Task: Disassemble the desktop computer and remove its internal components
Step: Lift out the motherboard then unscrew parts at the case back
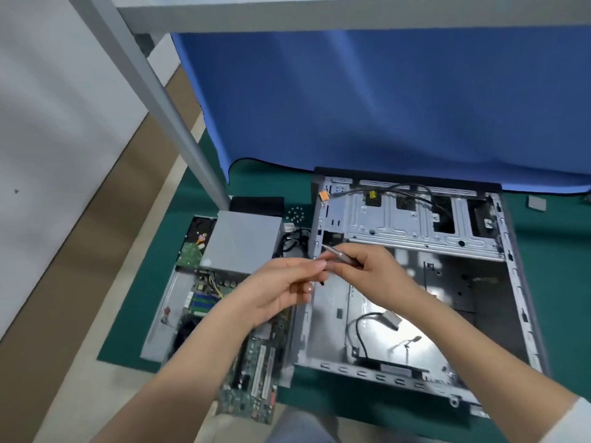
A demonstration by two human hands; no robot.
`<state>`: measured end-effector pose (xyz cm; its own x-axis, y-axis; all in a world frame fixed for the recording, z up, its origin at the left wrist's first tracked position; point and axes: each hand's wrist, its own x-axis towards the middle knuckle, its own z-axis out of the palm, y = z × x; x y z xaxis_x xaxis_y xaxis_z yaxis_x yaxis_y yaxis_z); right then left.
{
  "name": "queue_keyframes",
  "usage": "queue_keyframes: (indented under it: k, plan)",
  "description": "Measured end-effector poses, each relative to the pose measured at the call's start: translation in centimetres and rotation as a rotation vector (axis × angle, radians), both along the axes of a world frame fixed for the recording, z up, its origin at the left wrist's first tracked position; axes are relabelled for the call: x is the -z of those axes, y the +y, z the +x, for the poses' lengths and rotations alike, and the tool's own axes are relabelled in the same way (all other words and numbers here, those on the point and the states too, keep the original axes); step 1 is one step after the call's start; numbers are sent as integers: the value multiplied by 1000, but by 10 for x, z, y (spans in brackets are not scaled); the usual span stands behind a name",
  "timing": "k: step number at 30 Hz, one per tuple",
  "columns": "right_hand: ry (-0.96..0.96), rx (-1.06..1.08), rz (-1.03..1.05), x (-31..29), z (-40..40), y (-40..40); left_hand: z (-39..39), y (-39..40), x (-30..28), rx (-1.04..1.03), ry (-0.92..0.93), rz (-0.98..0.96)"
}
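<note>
- A removed motherboard [256,372] lies at the left on the green mat [128,340], partly over a grey side panel [160,318]; no writing on it can be read.
- Behind it sits a grey power supply box [243,241], with a hard drive [195,241] tucked at its left and a black cable bundle at its right.
- The left hand [281,289] hovers over the motherboard's far end, palm turned inward, fingers loosely curled; its fingertips meet the right hand's tool, though whether they pinch something small there cannot be told.
- The right hand [361,266] has its thumb and fingers closed round a slim silver screwdriver [339,252], tip pointing left and up toward the case's corner.
- The desktop case [415,282] lies open on its side at the right, nearly gutted: a drive cage [412,215] at the far end, a loose black cable [361,334] on the floor panel. No brand or label is legible.
- A blue cloth [383,100] hangs behind.
</note>
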<state>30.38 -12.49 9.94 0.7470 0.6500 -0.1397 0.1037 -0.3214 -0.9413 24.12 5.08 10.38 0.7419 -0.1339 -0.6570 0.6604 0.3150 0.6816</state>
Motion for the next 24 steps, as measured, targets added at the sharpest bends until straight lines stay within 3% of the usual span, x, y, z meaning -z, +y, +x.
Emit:
queue_keyframes:
  k: [12,16,18,22,24]
  plan:
    - [23,-9,-81,26,22,43,28,43,30,-131,213,-238]
    - [13,-36,-94,28,29,47,34,46,34,-145,211,-199]
    - [-29,-1,-132,32,36,45,42,51,32,-69,87,92]
    - [-229,313,-306,52,63,30,85,68,39,70,-286,973]
    - [-345,374,-459,62,77,26,116,70,52,217,-302,1224]
